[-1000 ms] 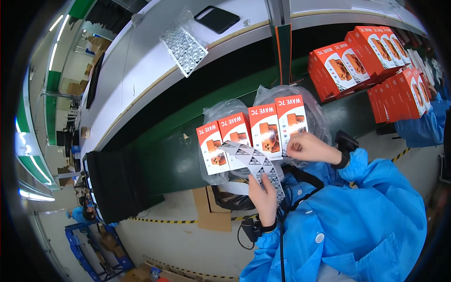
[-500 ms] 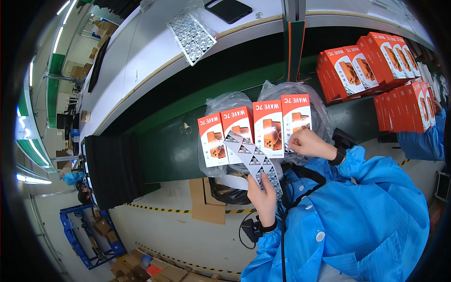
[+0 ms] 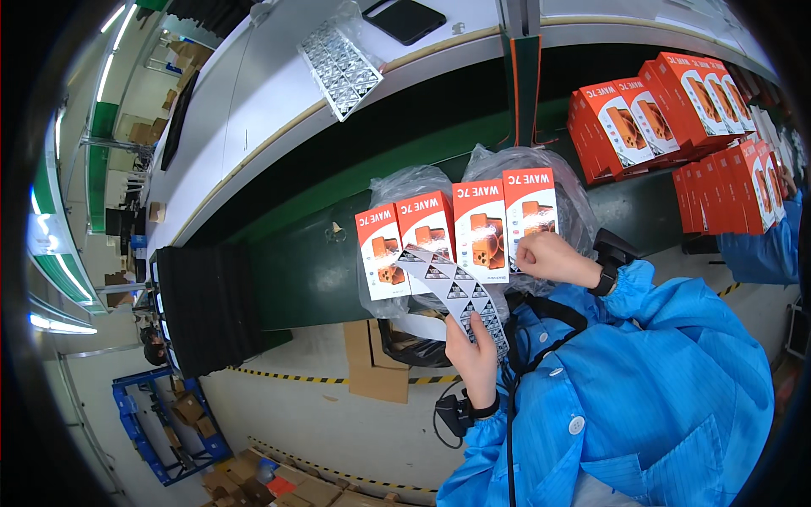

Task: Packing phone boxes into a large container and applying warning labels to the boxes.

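Note:
A strip of triangular black-and-silver stickers (image 3: pixel 459 289) is pinched in my left hand (image 3: pixel 475 359), between thumb and fingers. The strip's far end lies across the lower part of the two left boxes. Four red-and-white phone boxes stand in a row: a leftmost box (image 3: pixel 378 228), a second box (image 3: pixel 422 209), a third box (image 3: pixel 479 211) and a rightmost box (image 3: pixel 529 193). At the rightmost box's lower corner, my right hand (image 3: pixel 549 260) has its fingers curled together against the front. Whatever those fingertips hold, if anything, is hidden.
Clear plastic bags (image 3: pixel 576 198) lie around and behind the boxes on the green bench (image 3: pixel 308 283). Stacked red boxes (image 3: pixel 621 131) stand to the right, near another person's blue sleeve (image 3: pixel 760 253). A white shelf (image 3: pixel 253 110) above carries another sticker sheet (image 3: pixel 342 72) and a black phone-shaped item (image 3: pixel 405 19).
The view has shifted slightly. The strip's far end has swung a little to the left. Both hands keep nearly the same places.

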Demonstrator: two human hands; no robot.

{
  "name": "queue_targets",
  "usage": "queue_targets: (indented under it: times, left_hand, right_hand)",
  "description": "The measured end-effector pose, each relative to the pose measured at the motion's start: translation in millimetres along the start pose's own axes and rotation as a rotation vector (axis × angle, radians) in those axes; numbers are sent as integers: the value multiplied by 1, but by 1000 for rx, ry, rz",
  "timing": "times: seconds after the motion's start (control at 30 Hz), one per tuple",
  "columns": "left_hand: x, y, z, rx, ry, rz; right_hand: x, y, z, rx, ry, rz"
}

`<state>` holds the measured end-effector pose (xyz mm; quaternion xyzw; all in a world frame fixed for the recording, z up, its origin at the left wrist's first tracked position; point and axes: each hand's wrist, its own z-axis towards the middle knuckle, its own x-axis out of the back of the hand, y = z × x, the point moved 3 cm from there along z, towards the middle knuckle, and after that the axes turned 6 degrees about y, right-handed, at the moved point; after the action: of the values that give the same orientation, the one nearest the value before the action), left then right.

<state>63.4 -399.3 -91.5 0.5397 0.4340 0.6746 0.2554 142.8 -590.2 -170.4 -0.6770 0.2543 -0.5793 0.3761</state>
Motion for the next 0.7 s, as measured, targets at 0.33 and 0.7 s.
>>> queue_targets:
  times: [0.33,0.7]
  left_hand:
    - [-11,-7,-25,126,63,-224]
    - [-7,-7,-26,55,21,-570]
  right_hand:
    - [-5,-39,-32,-180,-389,1014]
    - [21,-92,-44,281,64,432]
